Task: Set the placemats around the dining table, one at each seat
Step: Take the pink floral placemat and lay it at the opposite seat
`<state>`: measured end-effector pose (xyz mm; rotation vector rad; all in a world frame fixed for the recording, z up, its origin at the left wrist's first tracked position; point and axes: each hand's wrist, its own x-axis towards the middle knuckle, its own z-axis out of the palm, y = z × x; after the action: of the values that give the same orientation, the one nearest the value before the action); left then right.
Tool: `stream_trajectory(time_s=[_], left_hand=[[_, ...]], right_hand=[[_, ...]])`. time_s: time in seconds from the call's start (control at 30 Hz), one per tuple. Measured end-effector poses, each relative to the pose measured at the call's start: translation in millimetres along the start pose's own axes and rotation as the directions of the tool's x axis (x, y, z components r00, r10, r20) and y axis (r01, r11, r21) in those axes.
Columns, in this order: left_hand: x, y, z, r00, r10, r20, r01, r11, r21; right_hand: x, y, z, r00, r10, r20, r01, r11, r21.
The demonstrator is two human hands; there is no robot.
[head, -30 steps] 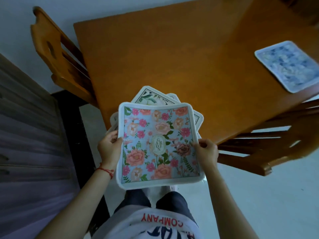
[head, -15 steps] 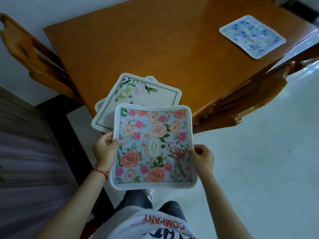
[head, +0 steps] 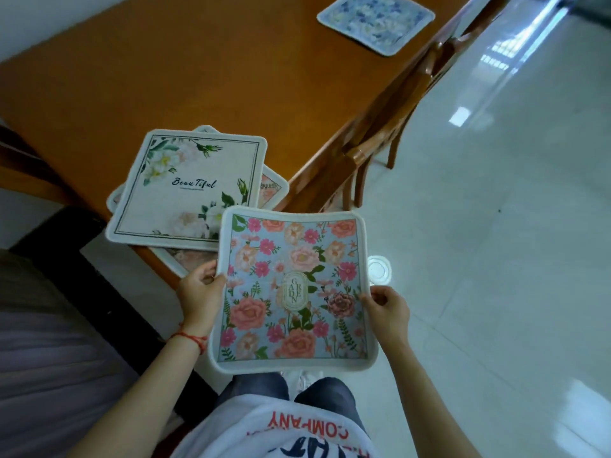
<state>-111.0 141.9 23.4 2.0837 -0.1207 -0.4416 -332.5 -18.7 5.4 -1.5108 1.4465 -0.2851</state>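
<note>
I hold a blue placemat with pink flowers (head: 292,289) flat in front of me, off the near corner of the orange wooden table (head: 185,81). My left hand (head: 200,292) grips its left edge and my right hand (head: 385,309) pinches its right edge. On the table corner lies a small stack topped by a white placemat reading "Beautiful" (head: 188,186), with a pinkish mat (head: 269,190) partly showing beneath. A blue-and-white placemat (head: 375,21) lies flat at the far right edge of the table.
A wooden chair (head: 380,140) is tucked in along the table's right side, with another further back. Shiny white tile floor (head: 496,226) spreads to the right. A dark cabinet or bench (head: 49,309) stands at my left. A small round white object (head: 378,267) lies on the floor.
The flowered placemat has come off the stack and moved right, clear of the white mat, which now shows fully. My view has swung right toward the chair and floor.
</note>
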Motion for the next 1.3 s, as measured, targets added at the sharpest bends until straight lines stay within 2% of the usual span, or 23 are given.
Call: stream_trajectory(time_s=[0.17,0.33,0.63,0.83,0.97,1.3], left_hand=[[-7,20,38,0.982,0.080,0.171,-0.092,0.994,0.064],[-5,34,85,0.938,0.107,0.329,-0.148,0.984,0.102],[-3,69,156,0.803,0.176,0.570,-0.299,0.945,0.130],[-4,98,203,0.738,0.213,0.641,-0.361,0.926,0.109],[-7,120,241,0.721,0.223,0.656,-0.377,0.920,0.102],[-14,181,357,0.755,0.200,0.625,-0.318,0.945,0.081]], right_hand=[[-11,32,-31,0.987,0.096,-0.132,-0.085,0.993,0.084],[-21,58,-56,0.939,0.212,-0.271,-0.173,0.971,0.162],[-26,75,-84,0.814,0.354,-0.461,-0.237,0.926,0.292],[-9,75,-102,0.748,0.404,-0.526,-0.231,0.902,0.364],[15,80,-126,0.728,0.420,-0.542,-0.229,0.894,0.385],[123,82,-227,0.781,0.349,-0.518,-0.166,0.915,0.367]])
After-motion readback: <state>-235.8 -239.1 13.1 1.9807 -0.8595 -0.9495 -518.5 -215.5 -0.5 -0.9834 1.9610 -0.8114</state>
